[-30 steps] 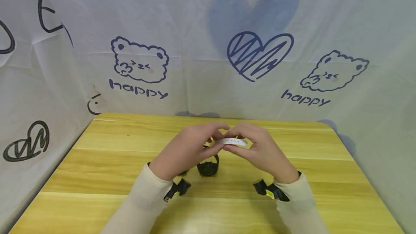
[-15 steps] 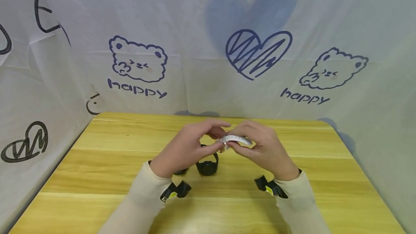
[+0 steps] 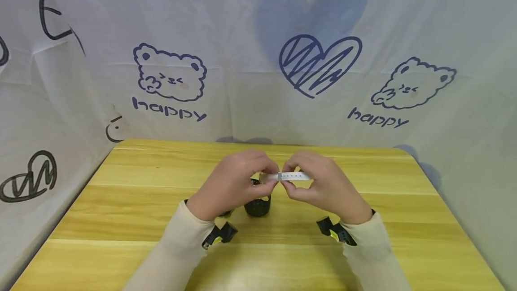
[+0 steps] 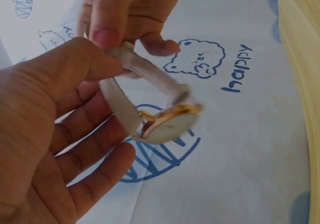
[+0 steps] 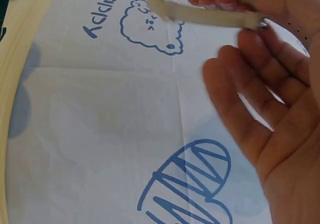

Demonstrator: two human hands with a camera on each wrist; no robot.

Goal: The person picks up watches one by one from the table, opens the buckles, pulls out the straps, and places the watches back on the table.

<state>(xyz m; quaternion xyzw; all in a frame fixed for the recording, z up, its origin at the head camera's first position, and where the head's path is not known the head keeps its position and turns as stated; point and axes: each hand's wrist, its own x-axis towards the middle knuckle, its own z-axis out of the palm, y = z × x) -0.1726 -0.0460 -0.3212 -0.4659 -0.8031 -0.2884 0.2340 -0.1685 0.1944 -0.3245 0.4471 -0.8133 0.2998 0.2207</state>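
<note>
A wristwatch with a pale strap point(image 3: 294, 176) is held up between both hands over the table. In the left wrist view its gold-rimmed case and white dial point(image 4: 172, 128) hang below, and the strap forms a loop. My left hand point(image 3: 234, 185) pinches the strap between thumb and fingers close to the buckle. From the other side, my right hand point(image 3: 325, 185) pinches the strap's holed end, just past the metal buckle point(image 5: 262, 23) in the right wrist view. The fingers partly cover the strap where it passes through the buckle.
On the wooden table point(image 3: 121, 201), a black watch point(image 3: 257, 208) stands under the left hand. Another dark object point(image 3: 226, 213) is mostly hidden behind that hand. A white cloth point(image 3: 242, 48) with printed bears and hearts hangs behind the table.
The hands have shifted slightly on the strap; the watch turned and levelled out between them. The left fingers, earlier more spread, have come in around the strap. The black watch stays put.
</note>
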